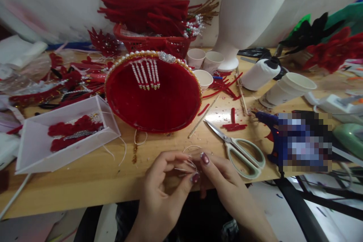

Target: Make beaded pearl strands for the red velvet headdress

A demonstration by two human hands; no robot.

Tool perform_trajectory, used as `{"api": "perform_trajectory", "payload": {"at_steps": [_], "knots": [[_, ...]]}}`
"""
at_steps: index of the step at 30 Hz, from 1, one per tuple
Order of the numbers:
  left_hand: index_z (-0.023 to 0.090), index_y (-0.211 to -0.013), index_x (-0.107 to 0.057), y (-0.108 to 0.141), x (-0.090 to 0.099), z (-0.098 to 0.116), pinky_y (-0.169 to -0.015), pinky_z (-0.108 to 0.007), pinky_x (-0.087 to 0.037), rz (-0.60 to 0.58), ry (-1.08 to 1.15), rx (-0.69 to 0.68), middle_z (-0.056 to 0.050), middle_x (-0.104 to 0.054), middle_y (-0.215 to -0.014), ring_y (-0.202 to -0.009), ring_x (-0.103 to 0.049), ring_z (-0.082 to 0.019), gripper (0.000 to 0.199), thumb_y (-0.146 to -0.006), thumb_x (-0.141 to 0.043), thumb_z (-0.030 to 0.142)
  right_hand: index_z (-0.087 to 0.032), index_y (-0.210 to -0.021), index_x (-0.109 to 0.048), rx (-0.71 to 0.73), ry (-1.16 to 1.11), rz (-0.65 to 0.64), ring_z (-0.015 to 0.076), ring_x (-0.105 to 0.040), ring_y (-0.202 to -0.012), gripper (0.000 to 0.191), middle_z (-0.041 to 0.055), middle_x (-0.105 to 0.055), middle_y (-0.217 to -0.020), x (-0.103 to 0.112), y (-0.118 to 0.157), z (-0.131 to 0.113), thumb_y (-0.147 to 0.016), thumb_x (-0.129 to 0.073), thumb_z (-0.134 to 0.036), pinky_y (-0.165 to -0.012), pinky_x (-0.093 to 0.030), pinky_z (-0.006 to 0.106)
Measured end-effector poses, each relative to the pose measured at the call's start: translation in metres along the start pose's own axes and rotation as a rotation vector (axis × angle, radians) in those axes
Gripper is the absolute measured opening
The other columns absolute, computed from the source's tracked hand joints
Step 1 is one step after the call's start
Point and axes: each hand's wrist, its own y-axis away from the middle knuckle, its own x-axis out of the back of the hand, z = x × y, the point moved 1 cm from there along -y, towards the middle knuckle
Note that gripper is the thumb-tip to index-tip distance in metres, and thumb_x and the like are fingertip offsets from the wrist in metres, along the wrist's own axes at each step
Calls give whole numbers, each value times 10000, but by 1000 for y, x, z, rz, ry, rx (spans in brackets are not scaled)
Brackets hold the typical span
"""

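Observation:
My left hand (167, 189) is closed in a pinch on a thin white thread (193, 163) at the table's front edge. Close beside it, the fingers of my right hand (219, 170) press together at the same thread; small silvery bits show between the hands, too small to name. Beyond them a red velvet round piece (159, 109) stands tilted, with a pearl and gold rim and several hanging strands of white beads (146, 73). Scissors (239, 145) lie partly open to the right of my hands.
A white box (68, 132) with red pieces is at left. Behind stand a red basket (153, 43) of fuzzy stems, paper cups (202, 78) and a white head form (244, 19). A thread spool (261, 73) and a blue glue gun (273, 132) are at right.

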Motion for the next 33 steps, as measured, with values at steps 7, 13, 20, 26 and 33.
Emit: {"api": "perform_trajectory", "payload": {"at_steps": [7, 13, 20, 26, 33], "knots": [[265, -963, -702, 1, -3, -2, -741, -196, -599, -6, -177, -127, 21, -766, -889, -748, -736, -115, 224, -792, -718, 121, -211, -773, -722, 19, -532, 146, 95, -559, -700, 206, -13, -649, -807, -6, -5, 7, -794, -851, -369, -638, -492, 159], [257, -957, -685, 2, -7, -1, -715, -164, -578, 19, -15, -14, 37, -744, -804, -755, -728, -107, 174, -826, -717, 147, -225, -841, -700, 91, -754, 58, 115, -564, -728, 113, -45, -549, -591, -8, -2, 8, -877, -775, -301, -741, -511, 179], [224, -967, -635, -3, -5, -6, -624, -171, -547, 62, 49, 7, 33, -685, -755, -658, -668, -102, 185, -817, -737, 189, -235, -835, -686, 225, -661, 104, 105, -463, -581, 111, -82, -401, -505, -2, -2, 3, -920, -725, -295, -773, -509, 235], [211, -1002, -611, -11, 3, -8, -664, -178, -533, 127, 26, -37, 34, -656, -755, -695, -637, -106, 239, -812, -757, 202, -264, -830, -658, 368, -502, 237, 96, -247, -463, 135, -96, -292, -534, 10, 0, -3, -940, -698, -330, -520, -396, 222], [196, -1043, -597, -14, 0, -10, -651, -169, -502, 19, 181, 47, 43, -643, -729, -681, -605, -94, 266, -825, -748, 194, -278, -805, -648, 377, -413, 238, 100, -186, -465, 164, -91, -282, -539, 7, 1, -6, -923, -711, -373, -480, -276, 251]]}}
